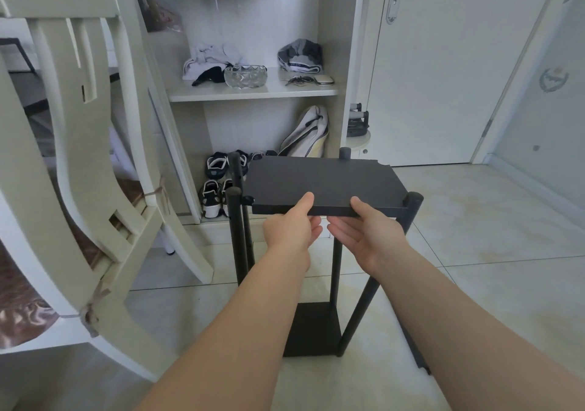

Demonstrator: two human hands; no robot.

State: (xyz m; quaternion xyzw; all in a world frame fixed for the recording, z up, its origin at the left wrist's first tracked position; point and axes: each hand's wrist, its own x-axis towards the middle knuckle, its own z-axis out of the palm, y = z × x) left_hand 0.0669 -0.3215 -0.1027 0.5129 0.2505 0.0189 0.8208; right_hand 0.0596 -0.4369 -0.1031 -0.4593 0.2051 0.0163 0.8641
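1. L hand (289, 225): thumb on top of the black board (323, 179), fingers (316, 230) under its near edge, so it pinches the board.
2. R hand (368, 230): same hold, thumb on top, fingers (335, 228) under the edge, just right of the L hand.
3. Board lies approx. level, stretching away from the fingers, between four black posts (235, 236).
4. Its right corners sit at the posts. The left edge looks slightly clear of them, but that's hard to tell.
5. Straight below the fingers, a lower shelf (311, 328) of the same rack rests on the floor (474, 252).
6. Beyond the fingers: an open cupboard w/ a glass bowl (245, 76) on its shelf and shoes (215, 186) at the bottom.
7. Left of the fingers: a pale chair (104, 189). Far right: a white door (443, 78).
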